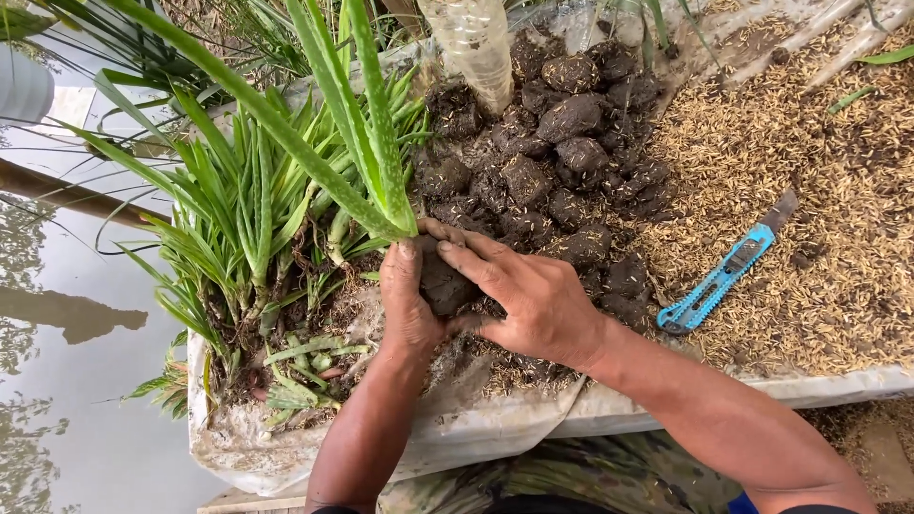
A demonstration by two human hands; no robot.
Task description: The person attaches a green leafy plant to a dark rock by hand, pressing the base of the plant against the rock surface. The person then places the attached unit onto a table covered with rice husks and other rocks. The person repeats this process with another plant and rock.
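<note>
Both hands, my left hand (407, 303) and right hand (519, 295), I see closed around one soil clump (444, 284) at the aloe plant (367, 143) base. Beyond lie more dark soil clumps (562, 143); right, a blue utility knife (728, 271) on rice husks (819, 190).

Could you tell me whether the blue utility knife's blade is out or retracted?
Out: the blue utility knife lies on the rice husks with its grey blade protruding from the top end.

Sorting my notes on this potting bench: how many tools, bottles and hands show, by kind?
Blue utility knife with snap-off blade: 1
Clear plastic bottle: 1
Bare hands, left hand and right hand, pressing one dark soil clump: 2
Total: 4
</note>
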